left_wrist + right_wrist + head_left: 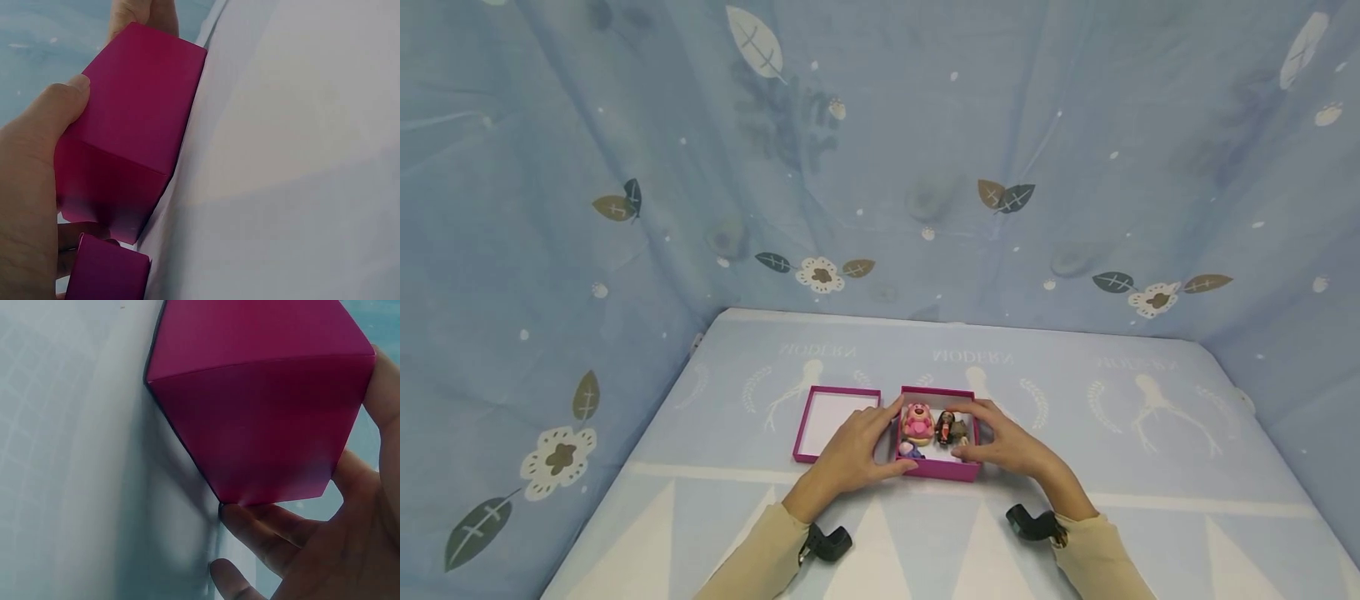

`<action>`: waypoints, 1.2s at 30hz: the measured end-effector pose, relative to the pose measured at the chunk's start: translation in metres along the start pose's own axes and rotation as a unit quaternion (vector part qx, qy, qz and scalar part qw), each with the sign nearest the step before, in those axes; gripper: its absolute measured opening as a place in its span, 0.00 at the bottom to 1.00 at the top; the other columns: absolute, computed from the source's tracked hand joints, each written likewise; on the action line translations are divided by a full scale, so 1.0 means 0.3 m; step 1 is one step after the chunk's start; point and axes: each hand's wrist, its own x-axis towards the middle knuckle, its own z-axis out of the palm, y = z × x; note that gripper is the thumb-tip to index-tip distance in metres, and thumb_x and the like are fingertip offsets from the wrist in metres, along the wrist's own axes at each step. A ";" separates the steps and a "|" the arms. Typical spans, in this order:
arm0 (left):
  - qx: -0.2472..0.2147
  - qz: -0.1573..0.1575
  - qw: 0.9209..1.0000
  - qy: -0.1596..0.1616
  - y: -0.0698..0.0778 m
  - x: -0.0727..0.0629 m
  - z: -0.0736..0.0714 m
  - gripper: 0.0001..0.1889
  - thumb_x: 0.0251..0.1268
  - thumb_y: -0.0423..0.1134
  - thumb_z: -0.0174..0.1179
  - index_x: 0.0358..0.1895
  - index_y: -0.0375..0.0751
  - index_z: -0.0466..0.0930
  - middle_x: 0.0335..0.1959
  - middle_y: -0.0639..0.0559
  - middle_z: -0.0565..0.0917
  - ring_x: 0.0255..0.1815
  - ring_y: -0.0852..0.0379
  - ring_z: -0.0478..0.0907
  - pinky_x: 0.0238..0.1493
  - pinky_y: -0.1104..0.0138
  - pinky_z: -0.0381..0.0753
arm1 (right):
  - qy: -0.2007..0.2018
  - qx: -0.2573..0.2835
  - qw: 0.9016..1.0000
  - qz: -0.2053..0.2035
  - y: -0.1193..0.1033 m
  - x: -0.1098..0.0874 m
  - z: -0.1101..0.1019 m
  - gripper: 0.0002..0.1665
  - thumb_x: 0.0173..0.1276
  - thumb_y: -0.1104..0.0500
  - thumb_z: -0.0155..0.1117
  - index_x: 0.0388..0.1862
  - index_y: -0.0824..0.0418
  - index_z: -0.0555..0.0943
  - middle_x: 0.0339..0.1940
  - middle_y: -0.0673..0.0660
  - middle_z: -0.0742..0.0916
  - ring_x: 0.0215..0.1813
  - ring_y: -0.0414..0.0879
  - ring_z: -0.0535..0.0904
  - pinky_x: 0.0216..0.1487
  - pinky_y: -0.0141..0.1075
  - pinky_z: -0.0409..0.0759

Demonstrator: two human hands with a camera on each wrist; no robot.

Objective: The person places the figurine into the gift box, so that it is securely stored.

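Observation:
A magenta open-topped box (936,469) stands on the table with small toy figures inside. They include a pink bear (918,423), a dark-haired doll (945,427), a greyish-brown figure (961,431) and a blue-purple one (912,451). My left hand (853,450) grips the box's left side, its thumb on the front edge in the left wrist view and its fingers along the side. From the right, my right hand (1007,442) holds the box. Its thumb laps over the rim, and in the right wrist view its fingers touch the far lower end.
Left of the box lies a shallow magenta lid (801,457), its white inside facing up. A pale blue patterned cloth covers the table (1150,417). Behind and at both sides hangs a blue curtain (880,150) with leaves and flowers.

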 end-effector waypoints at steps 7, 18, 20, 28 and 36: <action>0.018 -0.005 1.000 -0.019 0.005 0.001 -0.011 0.51 0.56 0.70 0.59 0.78 0.45 0.54 0.50 0.50 0.84 0.47 0.58 0.77 0.54 0.61 0.75 | 0.001 0.008 1.000 -0.003 0.010 0.003 0.006 0.40 0.61 0.50 0.72 0.71 0.49 0.69 0.71 0.67 0.65 0.72 0.68 0.60 0.64 0.74 0.57; 0.075 0.008 0.997 -0.029 0.007 0.000 -0.028 0.55 0.55 0.78 0.50 0.78 0.43 0.53 0.66 0.48 0.75 0.65 0.50 0.72 0.63 0.53 0.72 | 0.003 -0.036 0.999 -0.012 0.004 -0.001 0.007 0.41 0.62 0.47 0.71 0.73 0.51 0.68 0.71 0.69 0.64 0.70 0.72 0.62 0.60 0.74 0.61; 0.072 0.006 0.997 -0.035 0.006 -0.003 -0.030 0.56 0.54 0.79 0.49 0.78 0.43 0.52 0.68 0.48 0.73 0.65 0.49 0.72 0.64 0.53 0.72 | 0.004 -0.058 0.998 -0.003 -0.001 -0.002 0.006 0.41 0.61 0.44 0.71 0.72 0.50 0.69 0.71 0.70 0.64 0.70 0.73 0.62 0.59 0.74 0.62; 0.055 -0.008 0.997 -0.055 0.003 0.001 -0.049 0.57 0.51 0.80 0.51 0.78 0.45 0.52 0.68 0.49 0.73 0.67 0.50 0.71 0.66 0.52 0.70 | 0.007 -0.075 0.997 0.016 -0.015 0.000 -0.001 0.33 0.61 0.44 0.71 0.64 0.48 0.75 0.68 0.66 0.69 0.68 0.70 0.66 0.59 0.73 0.64; 0.046 -0.028 0.998 -0.033 -0.057 -0.001 -0.117 0.54 0.53 0.75 0.56 0.78 0.47 0.53 0.66 0.47 0.74 0.65 0.49 0.72 0.66 0.49 0.70 | 0.004 -0.054 0.998 0.017 -0.013 0.003 0.005 0.32 0.60 0.45 0.72 0.62 0.49 0.76 0.67 0.66 0.69 0.67 0.67 0.66 0.60 0.72 0.64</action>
